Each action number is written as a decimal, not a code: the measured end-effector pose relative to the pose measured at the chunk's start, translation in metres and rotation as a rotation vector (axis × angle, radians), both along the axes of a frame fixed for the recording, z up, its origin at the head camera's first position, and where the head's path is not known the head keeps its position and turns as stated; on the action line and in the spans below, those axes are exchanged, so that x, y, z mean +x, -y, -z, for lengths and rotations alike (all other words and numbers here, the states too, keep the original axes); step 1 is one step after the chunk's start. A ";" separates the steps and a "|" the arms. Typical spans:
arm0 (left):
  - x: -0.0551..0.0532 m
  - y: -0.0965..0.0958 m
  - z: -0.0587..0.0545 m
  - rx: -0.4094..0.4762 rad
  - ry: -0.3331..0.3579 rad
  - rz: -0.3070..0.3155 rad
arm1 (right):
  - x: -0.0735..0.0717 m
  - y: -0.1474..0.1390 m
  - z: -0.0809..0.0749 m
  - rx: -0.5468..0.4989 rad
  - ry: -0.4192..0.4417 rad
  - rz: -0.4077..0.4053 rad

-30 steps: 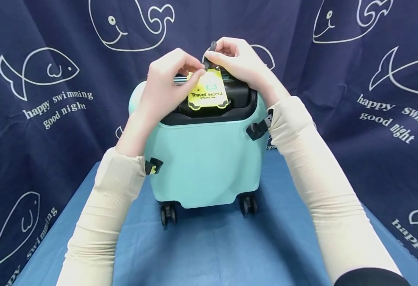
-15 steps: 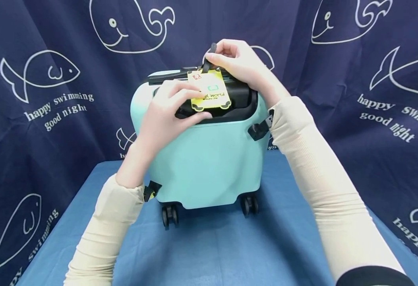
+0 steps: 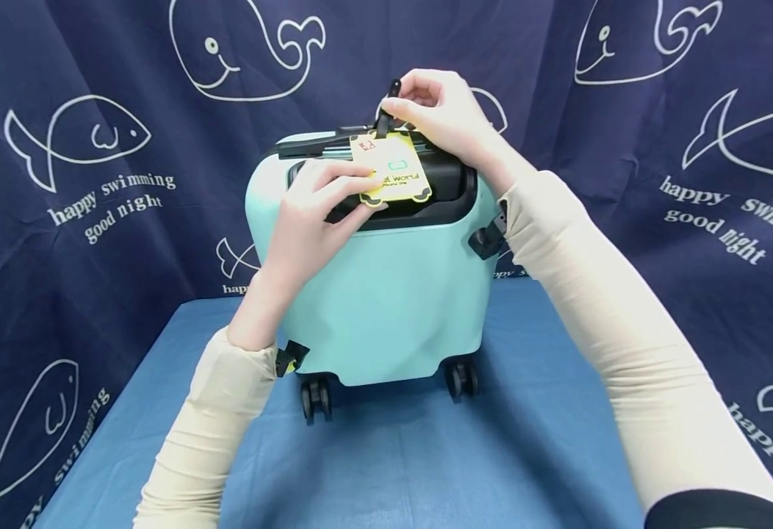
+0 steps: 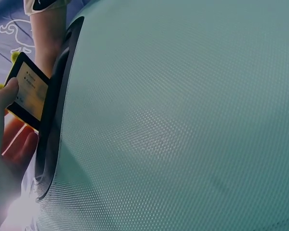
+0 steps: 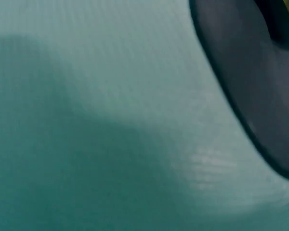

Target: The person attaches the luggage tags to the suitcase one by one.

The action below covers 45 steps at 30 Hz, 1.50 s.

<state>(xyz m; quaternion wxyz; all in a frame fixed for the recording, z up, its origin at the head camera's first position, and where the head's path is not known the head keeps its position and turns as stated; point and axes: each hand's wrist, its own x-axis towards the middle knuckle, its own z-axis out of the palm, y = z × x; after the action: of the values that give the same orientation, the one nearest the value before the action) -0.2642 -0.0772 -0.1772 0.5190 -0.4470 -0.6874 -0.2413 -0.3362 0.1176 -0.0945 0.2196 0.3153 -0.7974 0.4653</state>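
A mint-green suitcase (image 3: 393,294) stands upright on its wheels, with a black recessed panel near its top. Over that recess hangs a yellow luggage tag (image 3: 396,158) printed with travel lettering. My left hand (image 3: 310,213) pinches the tag's lower left corner; in the left wrist view the thumb lies on the tag's dark-framed back (image 4: 31,91). At the suitcase's top, the black strap (image 3: 384,121) of the tag is between the thumb and curled fingers of my right hand (image 3: 452,110). Only mint shell (image 5: 111,96) and black recess (image 5: 245,72) show in the right wrist view.
A blue cloth (image 3: 386,463) covers the table under the suitcase wheels (image 3: 461,378). Close behind hangs a dark blue curtain (image 3: 95,242) with white whale and fish drawings. A black handle bar (image 3: 314,145) lies across the suitcase top.
My left hand has left the strap and moved down to the tag's lower left corner, which it now pinches. My right hand keeps hold of the strap in nearly the same place.
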 end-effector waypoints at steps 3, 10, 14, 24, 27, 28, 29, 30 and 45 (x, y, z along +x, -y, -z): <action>-0.001 0.000 0.000 -0.007 0.006 0.003 | 0.000 0.001 -0.004 0.037 0.015 0.048; -0.001 0.003 -0.001 -0.009 0.003 0.012 | 0.000 0.011 -0.013 0.053 0.105 0.131; -0.002 0.005 -0.006 -0.025 -0.004 0.017 | -0.003 0.015 -0.017 0.019 0.159 0.168; -0.003 0.005 -0.007 -0.052 0.004 0.056 | -0.015 0.016 -0.010 0.070 0.210 0.237; -0.002 0.004 -0.006 -0.039 0.008 0.067 | -0.015 0.017 -0.010 0.086 0.207 0.248; -0.003 0.004 -0.005 -0.035 0.008 0.067 | -0.015 0.018 -0.010 0.091 0.206 0.253; -0.003 0.005 -0.005 -0.033 0.009 0.066 | -0.015 0.019 -0.010 0.098 0.203 0.258; -0.003 0.005 -0.004 -0.030 0.009 0.065 | -0.016 0.020 -0.010 0.103 0.202 0.263; -0.008 0.003 0.001 -0.004 0.048 0.072 | -0.019 0.019 -0.008 0.178 0.189 0.295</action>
<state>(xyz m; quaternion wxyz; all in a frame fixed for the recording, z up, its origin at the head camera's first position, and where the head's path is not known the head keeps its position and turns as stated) -0.2727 -0.0803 -0.1783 0.4923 -0.4666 -0.6838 -0.2690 -0.3553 0.0990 -0.0866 0.1808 0.1681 -0.8901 0.3832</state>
